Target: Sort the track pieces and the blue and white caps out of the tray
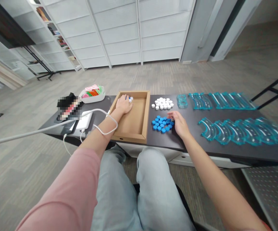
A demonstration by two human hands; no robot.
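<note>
My left hand (pixel 124 104) rests inside a shallow cardboard tray (pixel 143 123) at its far end, fingers curled over small white and blue pieces (pixel 130 99). My right hand (pixel 179 123) lies on the dark table, fingertips pinched at the right edge of a cluster of blue hexagonal pieces (pixel 162 123). A cluster of white hexagonal pieces (pixel 162 103) sits just beyond the blue ones.
Rows of clear teal curved track pieces (pixel 237 130) cover the table's right part. A white bowl of coloured sticks (pixel 92 93), a white power bank (pixel 84 121) with a cable and a dark phone lie left of the tray. My knees are under the table edge.
</note>
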